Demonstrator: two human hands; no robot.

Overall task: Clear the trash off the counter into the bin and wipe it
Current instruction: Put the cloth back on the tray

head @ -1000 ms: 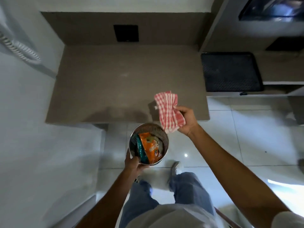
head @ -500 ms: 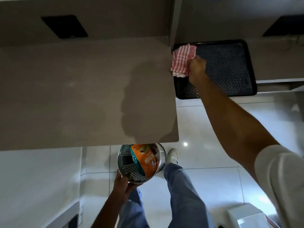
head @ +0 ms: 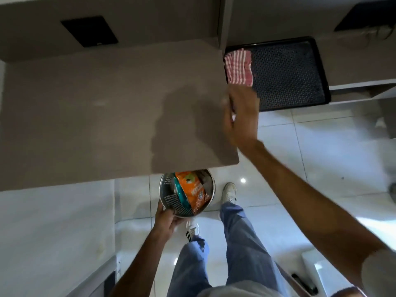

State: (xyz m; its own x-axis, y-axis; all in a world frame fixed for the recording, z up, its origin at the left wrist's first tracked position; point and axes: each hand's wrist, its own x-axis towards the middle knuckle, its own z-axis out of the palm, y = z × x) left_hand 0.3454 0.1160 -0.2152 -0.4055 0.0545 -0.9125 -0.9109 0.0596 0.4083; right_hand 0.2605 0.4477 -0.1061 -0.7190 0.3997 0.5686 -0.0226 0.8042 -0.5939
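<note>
A red-and-white checked cloth (head: 238,66) lies on the left end of a black perforated tray (head: 289,73). My right hand (head: 241,116) hovers just below the cloth, blurred, fingers apart and holding nothing. My left hand (head: 166,218) grips the rim of a round metal mesh bin (head: 171,198), held low under the counter's front edge. An orange snack wrapper (head: 192,192) and a teal one stick out of the bin. The brown counter (head: 96,116) has nothing lying on it.
A dark square panel (head: 89,31) sits on the wall behind the counter. A vertical partition (head: 222,20) separates the counter from the tray's lower shelf. White tiled floor (head: 300,168) lies below, with my legs and shoes. A white box stands at the bottom right.
My right hand carried the cloth from the counter's front edge to the black tray, let it go and drew back. The bin stayed in my left hand, near the counter's front edge.
</note>
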